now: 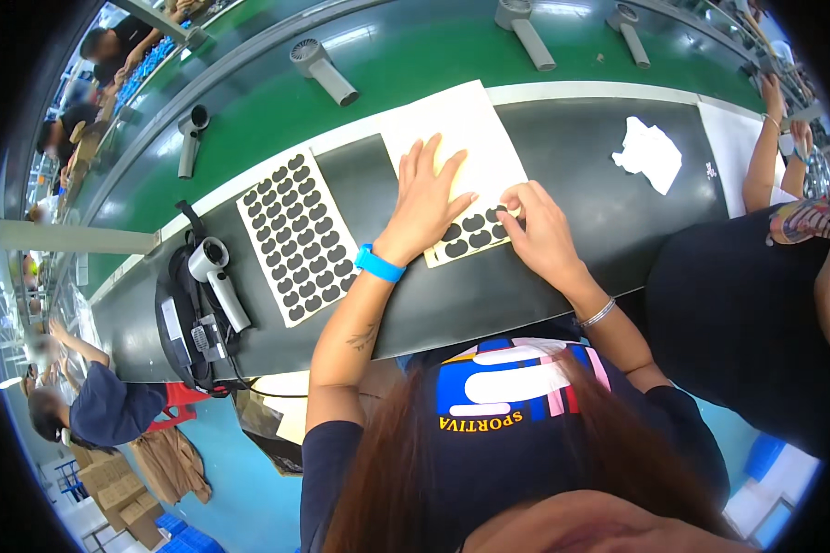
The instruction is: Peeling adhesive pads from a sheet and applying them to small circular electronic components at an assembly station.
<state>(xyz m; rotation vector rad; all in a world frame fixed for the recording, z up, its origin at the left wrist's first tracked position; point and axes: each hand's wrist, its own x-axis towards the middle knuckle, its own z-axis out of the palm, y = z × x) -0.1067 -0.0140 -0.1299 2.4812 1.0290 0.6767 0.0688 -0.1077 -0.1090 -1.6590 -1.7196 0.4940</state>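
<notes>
Laying left hand [426, 198] flat on white sheet [466, 120] with fingers spread wide, gripping nothing. Curling right hand [544, 238] at top-right black sticker [499, 212] near the sheet's close end, just right of left hand, with thumb and index nearly together; can't tell if pinched. Also seeing sticker card [301, 240] to the left, grey fan [223, 288] farther left, white wad [652, 155] to the right, more fans [330, 77] on green belt [424, 46] beyond.
</notes>
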